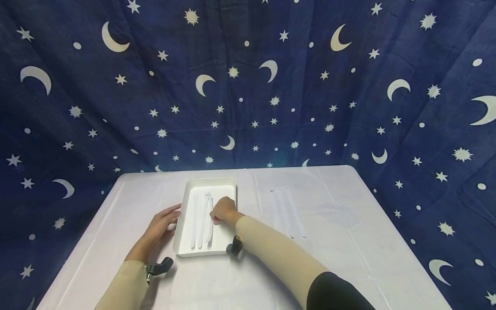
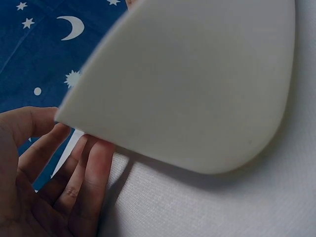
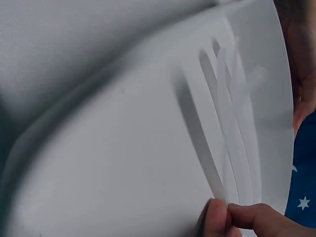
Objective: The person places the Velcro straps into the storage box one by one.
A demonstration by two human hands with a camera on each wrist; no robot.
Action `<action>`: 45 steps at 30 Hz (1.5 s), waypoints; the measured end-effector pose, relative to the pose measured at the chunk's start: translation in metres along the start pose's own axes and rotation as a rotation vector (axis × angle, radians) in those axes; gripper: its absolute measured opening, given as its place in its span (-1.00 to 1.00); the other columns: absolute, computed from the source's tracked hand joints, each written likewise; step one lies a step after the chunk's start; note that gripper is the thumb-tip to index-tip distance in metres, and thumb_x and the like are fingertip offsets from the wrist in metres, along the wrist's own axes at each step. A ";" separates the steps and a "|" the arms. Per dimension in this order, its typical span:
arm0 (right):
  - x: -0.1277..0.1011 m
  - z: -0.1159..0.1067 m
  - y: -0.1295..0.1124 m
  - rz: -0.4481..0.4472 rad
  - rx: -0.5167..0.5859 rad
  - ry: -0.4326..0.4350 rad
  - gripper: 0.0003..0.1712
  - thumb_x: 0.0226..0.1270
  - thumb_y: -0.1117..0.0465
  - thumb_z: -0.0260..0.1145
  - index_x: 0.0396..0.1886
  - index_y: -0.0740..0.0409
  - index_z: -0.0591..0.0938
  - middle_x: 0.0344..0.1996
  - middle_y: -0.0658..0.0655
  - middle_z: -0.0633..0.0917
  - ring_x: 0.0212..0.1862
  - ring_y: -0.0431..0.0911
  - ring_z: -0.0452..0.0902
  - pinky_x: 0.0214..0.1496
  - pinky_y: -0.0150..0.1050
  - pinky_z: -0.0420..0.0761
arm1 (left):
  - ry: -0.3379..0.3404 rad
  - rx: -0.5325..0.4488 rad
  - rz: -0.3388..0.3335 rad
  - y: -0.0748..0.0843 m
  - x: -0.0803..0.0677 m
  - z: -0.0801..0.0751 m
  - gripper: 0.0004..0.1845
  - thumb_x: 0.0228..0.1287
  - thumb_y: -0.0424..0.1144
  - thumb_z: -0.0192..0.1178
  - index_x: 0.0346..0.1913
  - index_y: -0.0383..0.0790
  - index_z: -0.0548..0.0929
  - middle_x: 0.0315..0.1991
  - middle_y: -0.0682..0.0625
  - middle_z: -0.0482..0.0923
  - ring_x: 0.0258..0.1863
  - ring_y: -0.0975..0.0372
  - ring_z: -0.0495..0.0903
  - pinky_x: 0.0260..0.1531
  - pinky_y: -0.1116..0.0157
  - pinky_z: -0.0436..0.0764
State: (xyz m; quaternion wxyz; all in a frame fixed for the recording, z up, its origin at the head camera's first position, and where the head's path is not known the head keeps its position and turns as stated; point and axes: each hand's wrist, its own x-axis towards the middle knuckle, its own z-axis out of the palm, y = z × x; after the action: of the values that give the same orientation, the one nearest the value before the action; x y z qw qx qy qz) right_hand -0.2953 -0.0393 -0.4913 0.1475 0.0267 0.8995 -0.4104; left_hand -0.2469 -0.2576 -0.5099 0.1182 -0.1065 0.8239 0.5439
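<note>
My right hand (image 1: 224, 211) pinches a third white plastic strip (image 1: 210, 224) inside the shallow white rectangular tray (image 1: 182, 252), my flat left hand (image 1: 164, 221) steadies its edge, and three more strips (image 1: 288, 213) wait on the table.

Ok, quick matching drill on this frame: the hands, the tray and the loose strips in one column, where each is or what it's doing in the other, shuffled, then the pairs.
Things:
1. left hand
2. right hand
3. white tray
4. loose strips

Places or states:
A. lie on the tablecloth, right of the tray
B. pinches a white strip inside the tray
C. rests open against the tray's left wall
D. sits on the table between the two hands, with strips in it

Pairs: 1-C, 2-B, 3-D, 4-A
</note>
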 end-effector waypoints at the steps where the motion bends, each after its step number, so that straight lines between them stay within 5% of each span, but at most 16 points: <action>1: -0.001 0.000 0.000 -0.006 0.000 0.007 -0.82 -0.04 0.43 0.43 -0.71 0.20 0.63 -0.87 -0.03 0.53 -0.83 -0.30 0.37 -0.69 -0.52 0.51 | -0.001 -0.003 0.001 0.000 0.000 0.000 -0.35 0.45 0.08 0.02 0.50 -0.09 0.26 0.39 -0.29 0.33 0.32 -0.15 0.40 0.08 0.05 0.63; 17: 0.000 -0.004 -0.004 0.011 0.070 -0.037 -0.84 0.00 0.46 0.39 -0.66 0.23 0.61 -0.81 0.06 0.61 -0.76 -0.21 0.55 -0.60 -0.45 0.60 | 0.003 -0.031 -0.001 0.000 0.001 -0.002 -0.35 0.44 0.06 0.03 0.50 -0.09 0.26 0.38 -0.29 0.35 0.31 -0.13 0.41 0.00 0.15 0.66; 25: -0.007 -0.027 -0.016 0.017 -0.023 -0.109 -0.82 0.05 0.34 0.42 -0.67 0.20 0.62 -0.78 0.01 0.58 -0.68 -0.23 0.54 -0.54 -0.50 0.56 | -0.002 -0.065 -0.020 -0.003 0.002 0.000 -0.35 0.42 0.06 0.05 0.49 -0.08 0.27 0.38 -0.28 0.35 0.32 -0.13 0.40 0.04 0.12 0.65; 28: -0.016 -0.049 -0.024 0.010 0.126 -0.143 -0.99 0.07 0.43 0.38 -0.47 0.32 0.69 -0.63 0.09 0.67 -0.62 -0.16 0.64 -0.40 -0.39 0.69 | -0.002 -0.065 -0.017 -0.004 0.002 0.000 -0.34 0.42 0.05 0.06 0.50 -0.10 0.26 0.37 -0.30 0.34 0.32 -0.14 0.39 0.04 0.10 0.65; 32: -0.025 -0.092 -0.026 -0.026 0.246 -0.153 -0.84 0.10 0.49 0.30 -0.28 0.43 0.68 -0.44 0.17 0.70 -0.56 -0.14 0.66 -0.25 -0.27 0.74 | 0.004 -0.051 -0.022 -0.004 0.003 0.001 -0.33 0.42 0.07 0.06 0.50 -0.08 0.26 0.38 -0.29 0.34 0.32 -0.15 0.40 0.04 0.09 0.65; 38: -0.023 -0.168 -0.005 0.009 0.176 -0.086 -0.77 0.17 0.43 0.32 -0.16 0.40 0.64 -0.22 0.24 0.69 -0.39 -0.10 0.69 -0.21 -0.27 0.74 | 0.004 -0.045 -0.011 -0.004 0.004 0.003 -0.34 0.42 0.08 0.05 0.49 -0.08 0.27 0.37 -0.29 0.35 0.31 -0.14 0.42 -0.01 0.13 0.67; 45: -0.018 -0.237 0.051 0.105 0.080 0.011 -0.64 0.22 0.32 0.33 0.01 0.39 0.61 0.01 0.31 0.66 -0.31 -0.13 0.70 -0.18 -0.32 0.72 | 0.012 -0.022 -0.019 -0.003 0.003 0.003 -0.35 0.43 0.08 0.03 0.49 -0.07 0.27 0.38 -0.28 0.35 0.31 -0.14 0.41 0.01 0.12 0.66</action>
State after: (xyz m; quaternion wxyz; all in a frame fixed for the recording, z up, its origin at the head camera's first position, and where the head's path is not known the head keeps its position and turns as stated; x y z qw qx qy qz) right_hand -0.3266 0.1727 -0.3769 0.1626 0.0818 0.8805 -0.4378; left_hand -0.2491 -0.2560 -0.5143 0.1171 -0.1188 0.8176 0.5511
